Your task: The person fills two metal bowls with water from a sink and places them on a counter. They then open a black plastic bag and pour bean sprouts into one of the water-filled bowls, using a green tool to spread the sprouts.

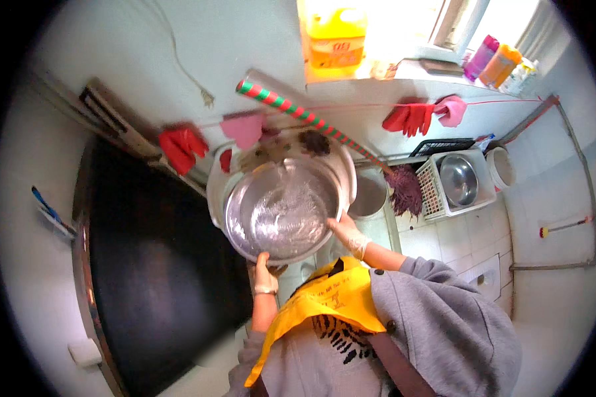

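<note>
A large round metal basin (283,213) with a wet, shiny inside is tilted over a big white plastic tub (350,181). My left hand (265,278) grips its near rim at the lower left, thumb over the edge. My right hand (347,231), in a thin glove, holds the rim at the lower right. The fingers beneath the basin are mostly hidden. Against the tub leans a mop (303,114) with a red and green striped handle; its dark red head rests at the right.
Right of the mop, a white plastic crate (432,196) holds a metal bowl (458,179), beside a white bucket (500,166). Red rubber gloves (183,149) and pink cloths hang from a line. A yellow jug (336,42) stands on the windowsill. A dark doorway lies at left.
</note>
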`<move>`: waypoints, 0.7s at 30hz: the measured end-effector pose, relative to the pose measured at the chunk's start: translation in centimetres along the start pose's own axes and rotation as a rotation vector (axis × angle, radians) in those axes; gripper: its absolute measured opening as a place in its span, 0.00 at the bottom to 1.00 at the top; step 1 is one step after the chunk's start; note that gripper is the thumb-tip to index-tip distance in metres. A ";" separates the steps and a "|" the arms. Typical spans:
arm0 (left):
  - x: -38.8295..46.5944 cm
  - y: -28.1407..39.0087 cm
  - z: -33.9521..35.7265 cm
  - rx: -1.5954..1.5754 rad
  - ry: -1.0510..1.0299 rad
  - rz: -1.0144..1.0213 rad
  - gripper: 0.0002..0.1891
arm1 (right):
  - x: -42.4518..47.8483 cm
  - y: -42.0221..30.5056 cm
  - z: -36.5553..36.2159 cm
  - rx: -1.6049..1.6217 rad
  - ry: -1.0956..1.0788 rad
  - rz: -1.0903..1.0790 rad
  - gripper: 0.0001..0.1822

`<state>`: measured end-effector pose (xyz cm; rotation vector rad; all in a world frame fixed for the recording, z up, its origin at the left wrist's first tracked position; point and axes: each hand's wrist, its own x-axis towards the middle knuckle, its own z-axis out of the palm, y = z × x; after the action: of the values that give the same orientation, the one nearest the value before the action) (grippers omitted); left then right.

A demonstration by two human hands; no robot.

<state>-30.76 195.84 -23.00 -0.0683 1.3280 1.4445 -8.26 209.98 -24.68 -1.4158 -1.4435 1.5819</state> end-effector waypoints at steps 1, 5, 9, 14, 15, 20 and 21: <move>0.0 0.1 0.2 0.004 -0.019 0.001 0.26 | 0.1 0.1 -0.2 0.014 -0.033 0.016 0.37; -1.1 1.0 1.6 -0.057 0.017 0.007 0.25 | -0.4 -1.1 -0.9 -0.126 0.105 -0.169 0.37; -0.4 0.5 1.1 -0.065 0.037 0.041 0.25 | 0.8 -4.5 -2.7 -0.438 0.318 -0.654 0.32; 0.2 0.2 1.7 -0.032 0.084 0.077 0.24 | 6.8 -8.3 -2.9 -0.623 0.118 -0.840 0.24; -0.1 0.6 2.2 -0.034 0.094 0.092 0.23 | 8.2 -8.4 -2.6 -0.575 0.092 -0.828 0.23; -0.1 0.5 2.3 -0.026 0.133 0.105 0.22 | 12.2 -9.0 -0.1 -0.788 0.145 -0.654 0.32; 0.0 0.5 2.0 -0.027 0.132 0.103 0.21 | 12.2 -9.0 0.3 -0.852 0.191 -0.553 0.35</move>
<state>-29.93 197.42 -21.97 -0.1162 1.4367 1.5671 -14.06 223.25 -20.24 -1.3345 -2.2582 0.4693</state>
